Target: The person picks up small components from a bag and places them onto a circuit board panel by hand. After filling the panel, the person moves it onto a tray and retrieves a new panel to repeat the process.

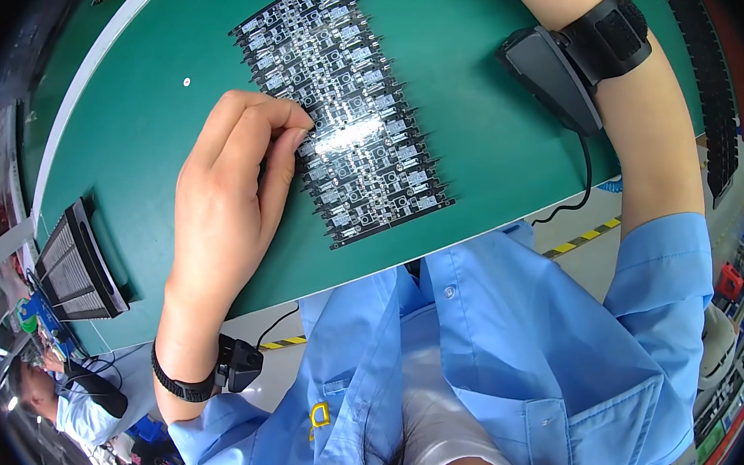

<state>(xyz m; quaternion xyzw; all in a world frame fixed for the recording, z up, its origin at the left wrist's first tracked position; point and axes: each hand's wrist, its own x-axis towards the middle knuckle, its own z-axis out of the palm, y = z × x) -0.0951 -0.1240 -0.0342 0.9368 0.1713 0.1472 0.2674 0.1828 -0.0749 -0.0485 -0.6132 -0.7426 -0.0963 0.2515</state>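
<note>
A long panel of black circuit boards (376, 175) lies on the green table, printed with repeating pale patterns and toothed along both sides. Over its left edge, about midway along, is my left hand (231, 160), thumb and index finger pinched together at the boards. Whatever sits between those fingertips is too small or hidden to make out. My right forearm reaches up past the top edge at the right, so the right hand itself is out of view. A bright glare covers part of the panel beside my left fingertips.
On the green table (469, 137), a small white round piece (186, 82) lies left of the panel. A black slatted tray (82, 264) stands at the left edge. Black wrist-worn devices (552, 78) with cables sit on both forearms. Another person (88, 399) works at the lower left.
</note>
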